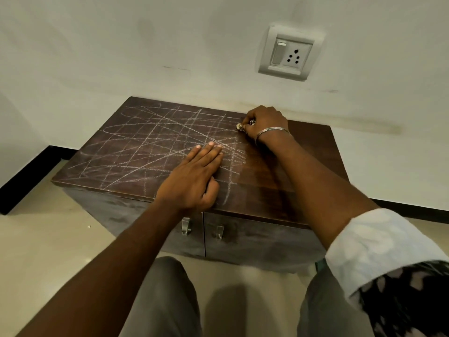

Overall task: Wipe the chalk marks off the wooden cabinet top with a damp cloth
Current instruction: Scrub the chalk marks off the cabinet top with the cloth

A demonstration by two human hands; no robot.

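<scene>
A low dark wooden cabinet top (pixel 116 152) is crossed by many white chalk marks (pixel 155 137) over its left and middle. The strip at the right (pixel 313 144) shows bare, shiny wood. My left hand (pixel 194 176) lies flat on the top near the front edge, fingers straight and together. My right hand (pixel 264 122) is at the back of the top near the wall, fingers curled round a small crumpled pale cloth (pixel 240 127) that peeks out on its left side and touches the wood. A metal bangle sits on that wrist.
The cabinet stands against a white wall with a switch and socket plate (pixel 289 54) above it. Two doors with metal handles (pixel 186 226) face me. Beige floor tiles and a dark skirting board (pixel 26 176) lie to the left. My knees are just below the cabinet front.
</scene>
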